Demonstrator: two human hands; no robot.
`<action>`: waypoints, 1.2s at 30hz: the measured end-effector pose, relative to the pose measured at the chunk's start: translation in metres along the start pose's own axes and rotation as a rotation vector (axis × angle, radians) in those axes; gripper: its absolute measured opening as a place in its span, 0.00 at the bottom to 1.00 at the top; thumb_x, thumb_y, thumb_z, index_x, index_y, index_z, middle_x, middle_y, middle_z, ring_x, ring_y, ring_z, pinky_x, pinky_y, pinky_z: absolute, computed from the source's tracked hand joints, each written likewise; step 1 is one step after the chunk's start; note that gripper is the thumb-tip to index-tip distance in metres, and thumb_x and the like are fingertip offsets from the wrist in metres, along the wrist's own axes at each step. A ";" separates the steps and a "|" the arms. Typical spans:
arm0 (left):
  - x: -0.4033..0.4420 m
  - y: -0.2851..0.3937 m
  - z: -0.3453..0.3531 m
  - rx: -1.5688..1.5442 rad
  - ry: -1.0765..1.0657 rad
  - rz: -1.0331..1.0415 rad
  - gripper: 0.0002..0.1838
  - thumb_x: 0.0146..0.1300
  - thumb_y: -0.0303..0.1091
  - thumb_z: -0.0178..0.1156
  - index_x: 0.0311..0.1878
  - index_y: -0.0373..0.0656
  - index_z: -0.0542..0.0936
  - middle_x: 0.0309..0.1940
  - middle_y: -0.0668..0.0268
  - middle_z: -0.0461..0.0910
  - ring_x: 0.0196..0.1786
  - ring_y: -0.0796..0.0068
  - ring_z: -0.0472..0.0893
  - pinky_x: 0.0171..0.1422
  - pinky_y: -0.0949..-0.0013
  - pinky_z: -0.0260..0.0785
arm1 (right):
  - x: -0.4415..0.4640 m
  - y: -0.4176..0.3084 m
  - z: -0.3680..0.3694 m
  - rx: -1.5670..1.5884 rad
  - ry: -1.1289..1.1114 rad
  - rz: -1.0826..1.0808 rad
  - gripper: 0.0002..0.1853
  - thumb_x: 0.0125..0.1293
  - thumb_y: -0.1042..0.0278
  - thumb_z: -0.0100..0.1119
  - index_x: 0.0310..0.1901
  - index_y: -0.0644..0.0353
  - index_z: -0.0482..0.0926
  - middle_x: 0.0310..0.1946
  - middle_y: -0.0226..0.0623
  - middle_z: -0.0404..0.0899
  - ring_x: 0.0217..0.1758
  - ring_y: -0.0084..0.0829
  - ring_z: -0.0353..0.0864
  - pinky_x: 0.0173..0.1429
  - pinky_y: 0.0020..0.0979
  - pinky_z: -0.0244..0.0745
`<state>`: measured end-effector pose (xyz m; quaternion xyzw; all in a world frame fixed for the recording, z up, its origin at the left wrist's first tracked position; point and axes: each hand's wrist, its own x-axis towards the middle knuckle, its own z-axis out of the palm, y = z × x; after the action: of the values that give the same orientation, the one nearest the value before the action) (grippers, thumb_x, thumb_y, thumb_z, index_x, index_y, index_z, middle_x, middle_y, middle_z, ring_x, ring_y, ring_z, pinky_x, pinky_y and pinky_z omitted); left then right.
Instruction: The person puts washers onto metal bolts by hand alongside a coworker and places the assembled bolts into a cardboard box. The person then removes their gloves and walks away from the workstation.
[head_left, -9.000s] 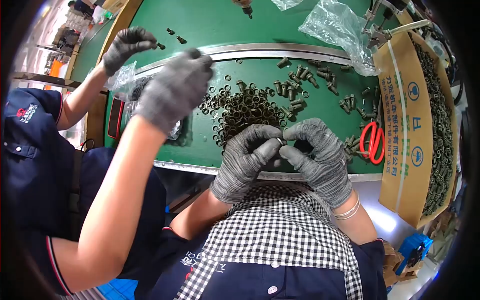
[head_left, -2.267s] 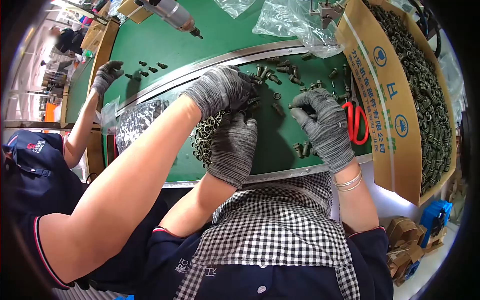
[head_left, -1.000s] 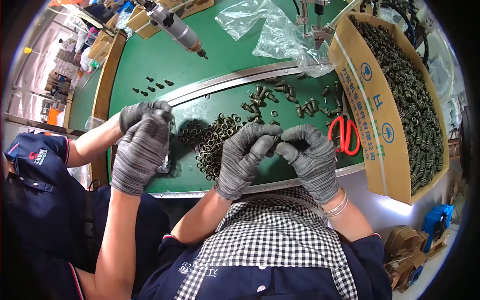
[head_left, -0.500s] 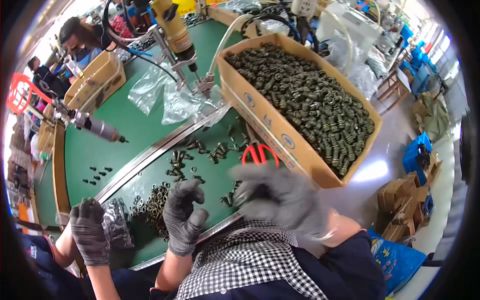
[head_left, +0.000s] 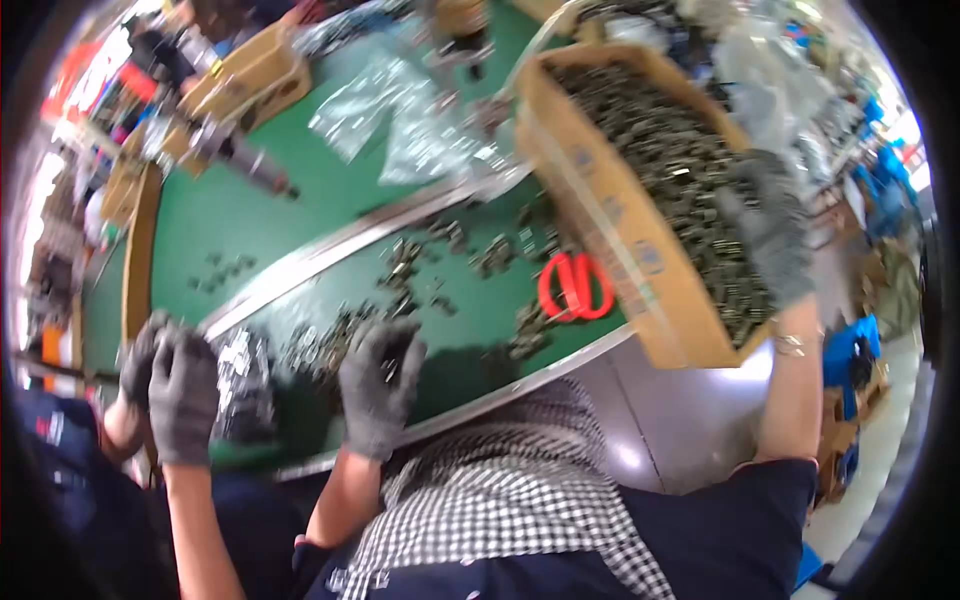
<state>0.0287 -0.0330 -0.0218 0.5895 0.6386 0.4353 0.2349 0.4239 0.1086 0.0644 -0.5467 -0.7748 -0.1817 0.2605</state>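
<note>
My right hand, in a grey glove, lies over the right side of a cardboard box full of small metal fittings; its fingertips are blurred among them. My left hand, also gloved, is curled above the green table's near part, beside a pile of metal rings. Something small and dark shows between its thumb and fingers, too blurred to name. Loose bolts lie beyond it. Red-handled scissors rest against the box's near side.
A co-worker's two gloved hands are together at the left, beside a bag of dark parts. A metal rail crosses the table. Plastic bags and a power driver are further back.
My right hand has moved from in front of my body out to the box at the right. My left hand stays near the rings. The view has turned right, bringing the whole box in.
</note>
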 end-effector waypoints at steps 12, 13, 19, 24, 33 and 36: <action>-0.016 -0.032 -0.027 0.746 0.097 0.008 0.11 0.55 0.36 0.69 0.40 0.43 0.85 0.39 0.57 0.79 0.43 0.55 0.79 0.51 0.57 0.71 | -0.046 -0.236 0.108 0.675 -0.353 -0.219 0.14 0.59 0.66 0.65 0.46 0.59 0.79 0.43 0.44 0.79 0.48 0.45 0.79 0.54 0.39 0.75; -0.018 -0.033 -0.031 0.715 0.096 -0.038 0.11 0.54 0.35 0.69 0.40 0.43 0.85 0.39 0.57 0.79 0.43 0.55 0.79 0.50 0.57 0.71 | -0.040 -0.243 0.126 0.737 -0.370 -0.220 0.16 0.58 0.67 0.66 0.48 0.59 0.79 0.45 0.45 0.78 0.50 0.45 0.78 0.55 0.41 0.75; -0.018 -0.049 -0.036 0.673 0.060 -0.036 0.11 0.55 0.34 0.67 0.41 0.44 0.84 0.39 0.56 0.78 0.43 0.54 0.78 0.48 0.54 0.71 | -0.028 -0.256 0.150 0.553 -0.652 -0.285 0.15 0.56 0.70 0.66 0.45 0.61 0.79 0.41 0.48 0.78 0.48 0.49 0.78 0.55 0.43 0.74; -0.003 -0.055 -0.026 0.637 0.023 -0.035 0.22 0.59 0.37 0.65 0.56 0.41 0.79 0.54 0.53 0.77 0.58 0.51 0.75 0.62 0.52 0.66 | -0.033 -0.237 0.127 0.832 -0.620 -0.029 0.12 0.58 0.69 0.66 0.43 0.60 0.79 0.38 0.45 0.80 0.43 0.44 0.80 0.49 0.41 0.76; 0.009 -0.057 -0.027 0.773 -0.016 -0.078 0.14 0.55 0.42 0.68 0.43 0.48 0.86 0.39 0.59 0.80 0.47 0.56 0.78 0.51 0.54 0.71 | -0.049 -0.236 0.114 0.987 -0.574 0.056 0.11 0.58 0.69 0.66 0.41 0.61 0.79 0.33 0.42 0.79 0.38 0.41 0.80 0.45 0.38 0.76; 0.007 -0.058 -0.025 0.782 0.009 -0.067 0.12 0.55 0.41 0.69 0.40 0.47 0.86 0.38 0.60 0.80 0.47 0.57 0.77 0.52 0.56 0.71 | -0.048 -0.238 0.109 0.997 -0.581 0.050 0.11 0.58 0.69 0.66 0.41 0.61 0.79 0.33 0.42 0.79 0.38 0.41 0.80 0.45 0.38 0.76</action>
<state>-0.0250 -0.0289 -0.0555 0.6114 0.7762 0.1539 0.0035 0.1900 0.0537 -0.0507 -0.4035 -0.7933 0.3693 0.2674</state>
